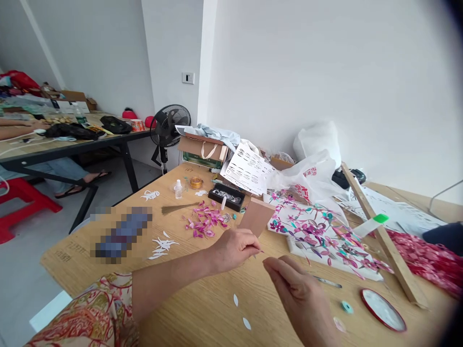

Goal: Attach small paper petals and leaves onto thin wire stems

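My left hand [235, 249] is raised over the middle of the table, thumb and fingers pinched together. A tiny pinkish tip shows at its fingertips, too small to name. Close by on the right is my right hand [298, 289], its fingers also pressed together; anything in them is hidden. The two hands are a small gap apart. Behind my left hand a flat wooden block [257, 214] stands upright. Below the hands lie two white leaf-shaped pieces, a nearer one [246, 323] and a farther one [236, 300]. Pink petals [206, 219] lie scattered beyond my left hand.
A white foam board [300, 246] bears pink and teal flower sprigs. To the right are a wooden bar [383, 236], a red-rimmed dish [383, 309], a teal spool [346, 307] and tweezers [327, 281]. A black tray [226, 196] and small bottle [178, 189] stand farther back. Another person sits far left.
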### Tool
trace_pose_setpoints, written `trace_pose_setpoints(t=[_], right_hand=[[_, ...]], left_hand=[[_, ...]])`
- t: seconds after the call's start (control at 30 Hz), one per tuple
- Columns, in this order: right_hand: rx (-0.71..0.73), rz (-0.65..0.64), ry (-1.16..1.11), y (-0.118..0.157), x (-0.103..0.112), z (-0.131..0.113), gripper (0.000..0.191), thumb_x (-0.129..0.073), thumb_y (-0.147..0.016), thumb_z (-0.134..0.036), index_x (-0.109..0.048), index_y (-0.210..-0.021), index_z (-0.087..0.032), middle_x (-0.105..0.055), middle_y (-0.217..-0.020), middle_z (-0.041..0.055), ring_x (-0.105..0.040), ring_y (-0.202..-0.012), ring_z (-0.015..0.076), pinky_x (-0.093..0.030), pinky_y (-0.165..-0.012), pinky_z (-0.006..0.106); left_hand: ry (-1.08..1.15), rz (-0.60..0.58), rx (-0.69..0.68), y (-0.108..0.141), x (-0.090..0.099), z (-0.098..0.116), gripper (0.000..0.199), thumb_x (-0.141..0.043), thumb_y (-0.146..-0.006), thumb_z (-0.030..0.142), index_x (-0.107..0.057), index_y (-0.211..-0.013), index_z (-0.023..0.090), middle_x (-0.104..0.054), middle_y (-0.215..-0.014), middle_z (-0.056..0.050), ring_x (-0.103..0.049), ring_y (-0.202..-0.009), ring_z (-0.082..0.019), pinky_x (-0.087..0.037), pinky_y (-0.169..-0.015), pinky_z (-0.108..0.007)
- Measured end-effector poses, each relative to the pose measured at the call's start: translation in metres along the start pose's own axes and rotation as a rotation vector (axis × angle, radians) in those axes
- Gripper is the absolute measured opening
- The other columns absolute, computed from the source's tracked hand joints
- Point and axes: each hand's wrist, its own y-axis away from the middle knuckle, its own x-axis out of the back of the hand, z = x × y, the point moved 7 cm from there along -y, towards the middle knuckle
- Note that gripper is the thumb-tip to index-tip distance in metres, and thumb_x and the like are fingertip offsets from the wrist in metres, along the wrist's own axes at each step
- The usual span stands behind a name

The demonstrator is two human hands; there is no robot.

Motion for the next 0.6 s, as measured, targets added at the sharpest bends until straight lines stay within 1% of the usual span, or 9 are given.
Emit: trace_pose_setpoints(t=[0.07,0.1,0.17,0.23,0.33,0.4,0.47,0.53,0.6], right_hand=[[0.011,-0.001,0.013,-0.008,0.013,0.004,0.026,-0.043,-0.084,-0.031,-0.063,-0.071,-0.021,-0.055,-0.063,0.0013,-0.05,-0.053,0.0114,-0.037,-0.048,0.021],[0.0,-0.008,-0.004,-0.013,0.016,0.01,0.025,-0.044,-0.083,-0.031,-0.063,-0.071,-0.021,-0.056,-0.064,0.0014,-0.05,-0.054,0.0119,-0.037,-0.048,0.021],[-0.042,-0.031,-0.098,-0.019,0.015,0.025,0.023,-0.047,-0.082,-0.032,-0.063,-0.071,-0.022,-0.057,-0.065,0.0013,-0.051,-0.057,0.0129,-0.038,-0.051,0.022],[-0.097,-0.036,-0.242,-0.02,0.004,0.04,0.022,-0.05,-0.08,-0.034,-0.063,-0.068,-0.021,-0.058,-0.063,0.0011,-0.05,-0.057,0.0134,-0.039,-0.051,0.023],[-0.171,0.028,-0.393,-0.011,-0.015,0.049,0.023,-0.053,-0.077,-0.036,-0.061,-0.064,-0.019,-0.054,-0.057,-0.0002,-0.048,-0.052,0.0128,-0.038,-0.047,0.022],[-0.178,0.052,-0.379,-0.003,-0.025,0.044,0.023,-0.052,-0.078,-0.036,-0.061,-0.064,-0.019,-0.054,-0.056,-0.0003,-0.048,-0.052,0.0127,-0.038,-0.046,0.022],[-0.134,0.037,-0.285,0.004,-0.026,0.03,0.024,-0.048,-0.081,-0.033,-0.061,-0.067,-0.019,-0.054,-0.057,0.0001,-0.05,-0.053,0.0126,-0.038,-0.048,0.021],[-0.069,0.004,-0.156,0.006,-0.019,0.015,0.026,-0.044,-0.084,-0.031,-0.062,-0.069,-0.02,-0.053,-0.058,0.0003,-0.049,-0.052,0.0117,-0.037,-0.047,0.021],[-0.013,-0.017,-0.056,0.003,-0.005,0.006,0.027,-0.042,-0.085,-0.029,-0.062,-0.07,-0.02,-0.053,-0.06,0.0005,-0.049,-0.051,0.0109,-0.036,-0.047,0.02]], left_hand=[[-0.011,-0.1,-0.049,0.002,-0.005,0.007,0.011,-0.054,-0.076,0.015,-0.065,-0.074,0.015,-0.062,-0.073,-0.003,-0.054,-0.072,-0.012,-0.039,-0.069,-0.022],[0.04,-0.144,-0.037,0.004,-0.006,0.008,0.011,-0.055,-0.076,0.016,-0.065,-0.073,0.015,-0.062,-0.073,-0.003,-0.054,-0.071,-0.011,-0.04,-0.068,-0.022],[0.227,-0.192,0.049,0.005,-0.008,0.008,0.009,-0.059,-0.073,0.019,-0.065,-0.071,0.013,-0.061,-0.07,-0.002,-0.053,-0.067,-0.011,-0.04,-0.064,-0.021],[0.46,-0.179,0.17,0.006,-0.008,0.004,0.012,-0.063,-0.068,0.024,-0.064,-0.069,0.012,-0.059,-0.065,-0.001,-0.052,-0.063,-0.01,-0.039,-0.061,-0.02],[0.682,-0.072,0.287,0.005,-0.007,-0.005,0.018,-0.067,-0.065,0.028,-0.063,-0.068,0.011,-0.057,-0.061,0.0,-0.05,-0.06,-0.009,-0.039,-0.06,-0.02],[0.656,0.015,0.318,0.003,-0.005,-0.012,0.017,-0.066,-0.065,0.027,-0.062,-0.068,0.011,-0.056,-0.061,0.001,-0.05,-0.058,-0.009,-0.038,-0.058,-0.02],[0.511,0.075,0.305,0.001,-0.002,-0.017,0.011,-0.063,-0.068,0.023,-0.063,-0.068,0.012,-0.057,-0.062,0.0,-0.05,-0.059,-0.009,-0.038,-0.058,-0.021],[0.299,0.091,0.216,-0.002,0.001,-0.014,0.007,-0.059,-0.07,0.018,-0.064,-0.068,0.013,-0.059,-0.067,-0.001,-0.053,-0.064,-0.01,-0.039,-0.062,-0.021],[0.114,0.055,0.093,-0.003,0.001,-0.005,0.009,-0.057,-0.072,0.016,-0.065,-0.068,0.015,-0.06,-0.07,-0.001,-0.054,-0.069,-0.011,-0.039,-0.066,-0.021]])
